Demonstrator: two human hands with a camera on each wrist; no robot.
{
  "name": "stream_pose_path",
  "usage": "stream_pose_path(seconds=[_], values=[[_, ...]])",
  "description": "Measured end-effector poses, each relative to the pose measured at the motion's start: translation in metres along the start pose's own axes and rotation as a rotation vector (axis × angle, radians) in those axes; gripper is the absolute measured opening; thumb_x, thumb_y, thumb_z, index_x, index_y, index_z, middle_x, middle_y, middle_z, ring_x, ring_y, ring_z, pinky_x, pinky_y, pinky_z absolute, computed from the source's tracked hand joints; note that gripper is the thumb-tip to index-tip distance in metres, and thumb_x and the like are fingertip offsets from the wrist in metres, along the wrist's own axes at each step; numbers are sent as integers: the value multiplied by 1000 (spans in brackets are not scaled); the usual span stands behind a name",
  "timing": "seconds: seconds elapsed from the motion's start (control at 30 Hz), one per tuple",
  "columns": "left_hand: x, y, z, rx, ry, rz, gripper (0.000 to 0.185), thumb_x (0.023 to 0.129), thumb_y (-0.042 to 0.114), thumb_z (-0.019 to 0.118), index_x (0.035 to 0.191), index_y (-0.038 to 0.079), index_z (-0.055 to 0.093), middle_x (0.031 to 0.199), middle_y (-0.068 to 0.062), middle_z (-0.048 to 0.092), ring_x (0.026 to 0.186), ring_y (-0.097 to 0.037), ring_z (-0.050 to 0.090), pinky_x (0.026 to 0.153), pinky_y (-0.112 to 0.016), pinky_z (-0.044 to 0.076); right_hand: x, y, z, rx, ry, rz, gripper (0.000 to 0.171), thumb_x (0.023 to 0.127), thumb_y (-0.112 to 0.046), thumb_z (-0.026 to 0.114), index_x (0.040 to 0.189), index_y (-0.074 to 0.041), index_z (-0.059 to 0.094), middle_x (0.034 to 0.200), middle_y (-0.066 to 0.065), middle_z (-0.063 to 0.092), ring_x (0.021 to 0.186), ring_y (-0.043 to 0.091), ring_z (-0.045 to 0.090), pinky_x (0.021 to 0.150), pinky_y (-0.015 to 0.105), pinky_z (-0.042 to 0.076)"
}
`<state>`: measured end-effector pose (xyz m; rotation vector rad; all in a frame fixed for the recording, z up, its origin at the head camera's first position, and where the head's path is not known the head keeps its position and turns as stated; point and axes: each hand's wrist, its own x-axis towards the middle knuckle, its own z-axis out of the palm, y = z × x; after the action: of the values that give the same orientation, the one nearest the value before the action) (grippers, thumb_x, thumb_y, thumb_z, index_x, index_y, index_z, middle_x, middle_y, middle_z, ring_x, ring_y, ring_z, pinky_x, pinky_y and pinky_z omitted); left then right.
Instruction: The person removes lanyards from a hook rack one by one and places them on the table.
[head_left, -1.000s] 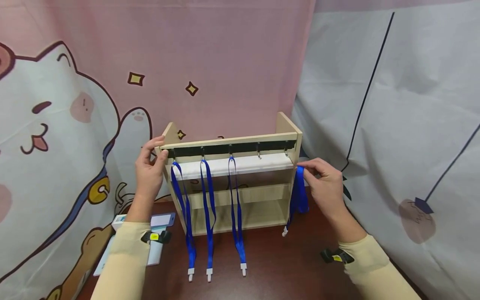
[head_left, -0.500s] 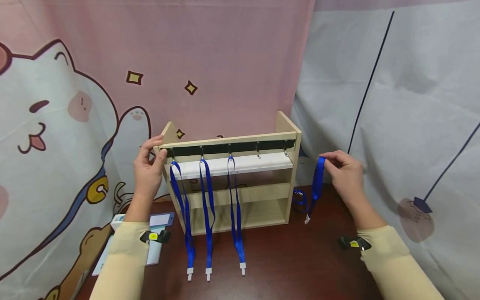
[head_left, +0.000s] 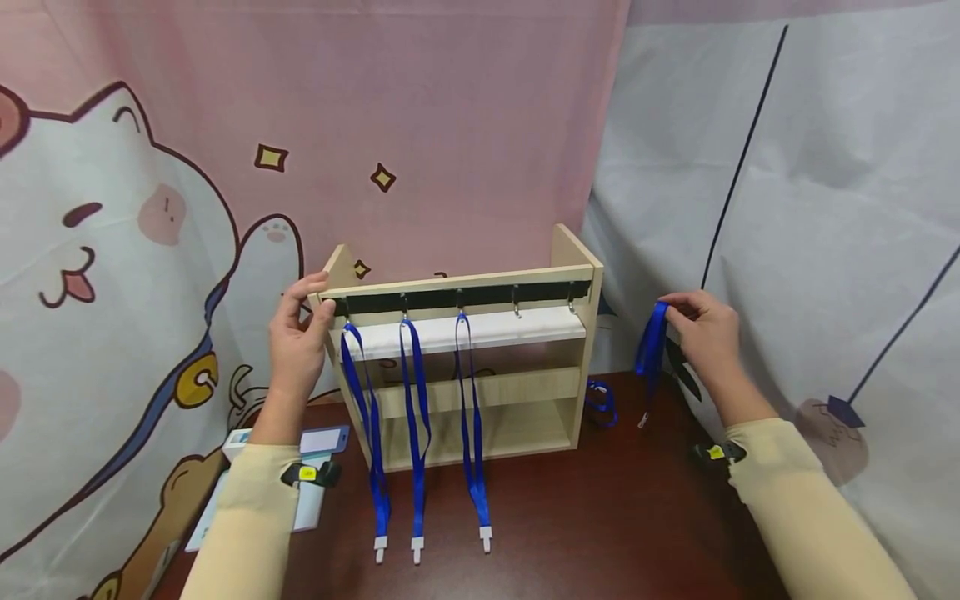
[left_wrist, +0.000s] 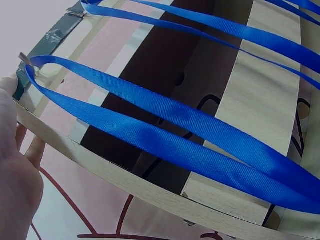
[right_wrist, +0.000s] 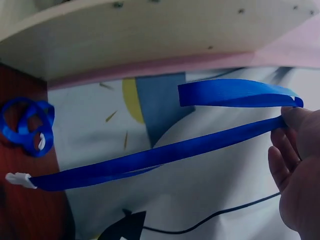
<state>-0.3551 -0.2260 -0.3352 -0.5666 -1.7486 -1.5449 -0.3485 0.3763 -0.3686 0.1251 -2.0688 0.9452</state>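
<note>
A wooden rack (head_left: 465, 367) stands on a dark red table, with a black strip of hooks (head_left: 517, 293) along its top rail. Three blue lanyards (head_left: 416, 417) hang from the left hooks; the two right hooks are bare. My left hand (head_left: 300, 333) grips the rack's top left corner (left_wrist: 30, 120). My right hand (head_left: 701, 329) is to the right of the rack and pinches the top of another blue lanyard (head_left: 651, 350) (right_wrist: 165, 152), which hangs free with its white clip (right_wrist: 17, 179) at the bottom. A further blue lanyard (head_left: 600, 400) (right_wrist: 27, 127) lies coiled by the rack's right foot.
Card holders and badge cards (head_left: 318, 442) lie on the table at the left, under my left forearm. Printed cloth backdrops (head_left: 787, 208) hang close behind and to the right of the rack. Bare table (head_left: 585, 517) lies in front of the rack.
My right hand has carried its lanyard away from the rack's right side, rightward and slightly up. The lanyard's clip has lifted off the table. My left hand stayed on the rack.
</note>
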Motion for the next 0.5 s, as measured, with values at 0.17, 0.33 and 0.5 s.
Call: stream_pose_path(seconds=[0.17,0.33,0.5], values=[[-1,0,0,-5,4,-2,30,110,7,68,139,-1,65,157,-6,61,144,-23,53,108,-31,53,12,15,3,-47,-42,53,15,105,-10,75,115,-6,85,102,15,78,81,0,58,70,16,43],[-1,-3,0,-21,6,25,29,109,1,68,137,-5,65,156,-10,62,141,-23,54,104,-27,53,21,28,6,-84,-96,106,18,107,-13,71,118,-7,84,105,16,77,84,8,59,68,16,43],[0,-2,1,-21,0,36,28,110,3,67,137,-4,66,156,-8,62,141,-22,55,105,-28,52,27,38,10,-104,-134,135,21,108,-16,69,120,-8,84,103,16,78,81,10,61,64,16,44]])
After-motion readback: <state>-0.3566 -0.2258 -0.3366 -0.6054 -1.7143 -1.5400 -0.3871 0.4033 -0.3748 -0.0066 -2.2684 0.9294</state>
